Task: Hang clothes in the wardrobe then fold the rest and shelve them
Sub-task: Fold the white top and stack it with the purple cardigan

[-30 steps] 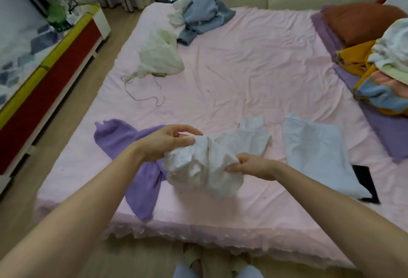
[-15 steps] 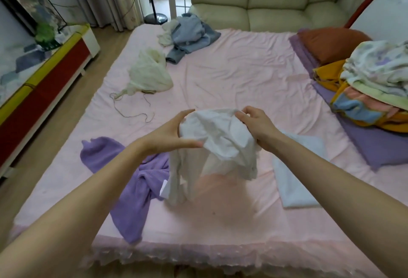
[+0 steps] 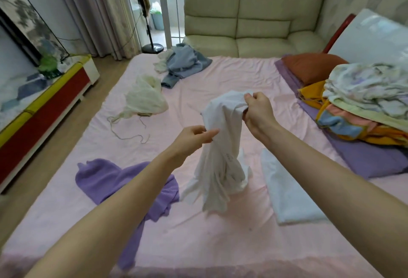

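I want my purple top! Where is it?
In the head view the purple top lies crumpled on the pink bed, near-left, under the left arm, just left of the hanging white garment.

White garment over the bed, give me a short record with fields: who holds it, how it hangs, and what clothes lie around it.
held item: white garment
right hand: grips its bunched top edge
left hand: pinches its side lower down
hang: drapes down, lower end at the pink bed sheet
left of it: purple garment, spread out
right of it: folded white cloth, flat
far left: cream garment with loose strings
far end: blue-grey garment, crumpled
right edge: pile of bedding
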`<action>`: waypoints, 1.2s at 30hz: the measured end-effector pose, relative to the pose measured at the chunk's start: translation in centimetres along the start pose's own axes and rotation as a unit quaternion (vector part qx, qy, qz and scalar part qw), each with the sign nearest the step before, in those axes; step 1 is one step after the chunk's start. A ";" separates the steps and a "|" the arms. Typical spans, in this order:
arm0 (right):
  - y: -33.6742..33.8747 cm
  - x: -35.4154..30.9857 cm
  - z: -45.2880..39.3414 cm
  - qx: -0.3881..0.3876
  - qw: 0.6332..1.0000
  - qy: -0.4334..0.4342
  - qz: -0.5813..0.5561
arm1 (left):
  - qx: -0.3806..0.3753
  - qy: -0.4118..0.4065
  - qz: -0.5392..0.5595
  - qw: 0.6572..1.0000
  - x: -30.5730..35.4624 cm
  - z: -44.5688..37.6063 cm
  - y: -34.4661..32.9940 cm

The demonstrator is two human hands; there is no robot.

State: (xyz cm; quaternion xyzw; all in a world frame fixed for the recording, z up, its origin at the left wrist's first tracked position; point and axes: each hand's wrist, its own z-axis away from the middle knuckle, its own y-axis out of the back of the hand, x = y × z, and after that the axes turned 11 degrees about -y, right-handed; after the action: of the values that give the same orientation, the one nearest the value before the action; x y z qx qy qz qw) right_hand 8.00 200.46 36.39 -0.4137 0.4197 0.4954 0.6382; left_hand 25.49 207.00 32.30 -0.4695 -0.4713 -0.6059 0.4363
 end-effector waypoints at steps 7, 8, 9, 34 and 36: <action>2.7 1.1 0.3 0.010 1.000 -0.020 -0.014 | 0.011 0.018 0.189 0.982 1.1 0.1 -2.1; 3.1 1.5 0.5 0.012 1.000 -0.018 0.011 | 0.031 0.014 0.219 0.975 1.5 0.0 -2.1; 3.5 1.9 0.8 0.024 0.998 -0.001 0.054 | 0.053 0.009 0.237 0.970 1.9 -0.1 -2.1; 3.4 1.1 3.4 -0.284 0.781 0.179 0.527 | -0.382 0.081 -0.227 0.892 1.4 1.5 2.4; 3.5 3.0 3.5 -0.187 0.703 0.308 0.613 | -0.366 0.062 -0.382 0.846 -1.7 1.0 1.5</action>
State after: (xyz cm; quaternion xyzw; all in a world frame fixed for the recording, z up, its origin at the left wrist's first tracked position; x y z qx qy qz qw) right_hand 5.50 205.22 34.28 -0.3054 0.6523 0.6910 -0.0618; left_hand 27.44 207.90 30.98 -0.3397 -0.3294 -0.8810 -0.0053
